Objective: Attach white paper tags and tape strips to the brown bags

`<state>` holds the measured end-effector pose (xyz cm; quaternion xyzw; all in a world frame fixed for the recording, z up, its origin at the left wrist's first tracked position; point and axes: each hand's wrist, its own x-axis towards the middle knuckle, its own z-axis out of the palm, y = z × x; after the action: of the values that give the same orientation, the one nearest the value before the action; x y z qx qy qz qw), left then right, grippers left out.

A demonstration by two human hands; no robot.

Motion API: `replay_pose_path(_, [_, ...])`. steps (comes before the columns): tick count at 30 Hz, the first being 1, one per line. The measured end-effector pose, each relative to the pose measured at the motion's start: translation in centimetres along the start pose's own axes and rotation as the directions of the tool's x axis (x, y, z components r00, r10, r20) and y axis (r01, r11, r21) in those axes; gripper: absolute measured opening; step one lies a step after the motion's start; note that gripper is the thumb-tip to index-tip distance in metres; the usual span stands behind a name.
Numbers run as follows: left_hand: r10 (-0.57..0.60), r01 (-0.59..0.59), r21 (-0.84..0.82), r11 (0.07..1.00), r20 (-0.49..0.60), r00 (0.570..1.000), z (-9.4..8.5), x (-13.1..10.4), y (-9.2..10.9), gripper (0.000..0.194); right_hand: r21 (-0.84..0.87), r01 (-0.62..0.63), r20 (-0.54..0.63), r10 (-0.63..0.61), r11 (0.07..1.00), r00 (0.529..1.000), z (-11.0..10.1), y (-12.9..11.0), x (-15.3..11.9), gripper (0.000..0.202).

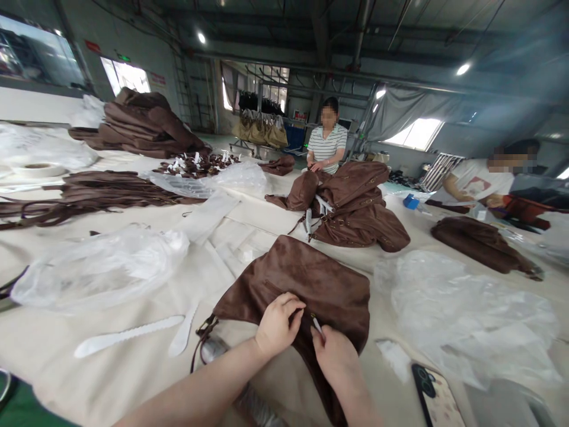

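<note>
A brown leather bag (320, 270) lies flat in front of me on the cloth-covered table. My left hand (281, 323) rests on its middle, thumb and fingers curled towards each other at the surface; whatever is between them is too small to make out. Just to the right, my right hand (335, 353) pinches a small white strip (317, 324), whose upper end meets a small metal piece on the bag. The bag's strap runs down beneath my right hand. A buckle (207, 325) shows at the bag's left corner.
White plastic tools (128, 335) lie at the left. Clear plastic bags (471, 308) flank the work, and a phone (438, 394) sits at the lower right. More brown bags (355, 207) are piled ahead. A person (328, 142) stands beyond; another (480, 178) is at the right.
</note>
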<state>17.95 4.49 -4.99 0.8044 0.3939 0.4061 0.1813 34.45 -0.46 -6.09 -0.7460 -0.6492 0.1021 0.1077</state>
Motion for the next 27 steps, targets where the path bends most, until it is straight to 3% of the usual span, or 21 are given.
replay_pose_path(2, [0.019, -0.022, 0.066, 0.998, 0.040, 0.999, 0.0, 0.8, 0.4, 0.022, -0.036, 0.005, 0.034, -0.004, 0.999, 0.999, -0.7, 0.6, 0.0, 0.030])
replay_pose_path(4, [0.061, -0.095, 0.202, 0.975, 0.171, 0.983, 0.0, 2.1, 1.1, 0.021, -0.042, 0.044, 0.064, -0.042, 0.998, 0.997, -1.2, 1.2, 0.0, 0.027])
replay_pose_path(8, [0.103, -0.306, 0.392, 0.868, 0.460, 0.882, 0.9, 5.3, 2.3, 0.009, -0.025, 0.179, 0.129, -0.175, 0.983, 0.976, -1.6, 1.8, -0.3, 0.026])
replay_pose_path(13, [0.098, -0.404, 0.429, 0.808, 0.577, 0.811, 3.5, 7.9, 2.5, 0.010, -0.015, 0.119, 0.120, -0.116, 0.993, 0.986, -0.6, 2.0, 0.1, 0.025])
replay_pose_path(16, [0.101, -0.446, 0.440, 0.780, 0.614, 0.783, 4.7, 7.9, 2.7, 0.008, -0.026, 0.040, 0.064, -0.038, 0.999, 0.997, -0.1, 2.1, 0.7, 0.024])
replay_pose_path(19, [0.102, -0.454, 0.462, 0.762, 0.606, 0.789, 5.2, 7.1, 2.6, 0.018, -0.007, 0.006, -0.002, -0.006, 1.000, 1.000, 0.0, 2.3, 1.0, 0.022])
replay_pose_path(23, [0.123, -0.448, 0.455, 0.770, 0.583, 0.803, 5.0, 6.1, 1.6, 0.024, 0.039, 0.004, -0.036, -0.003, 0.999, 0.999, 0.0, 2.2, 1.1, 0.018])
replay_pose_path(27, [0.176, -0.437, 0.394, 0.808, 0.547, 0.818, 4.3, 5.7, 0.5, 0.013, 0.013, -0.042, -0.113, 0.043, 0.999, 0.993, 0.6, 1.9, 1.3, 0.017])
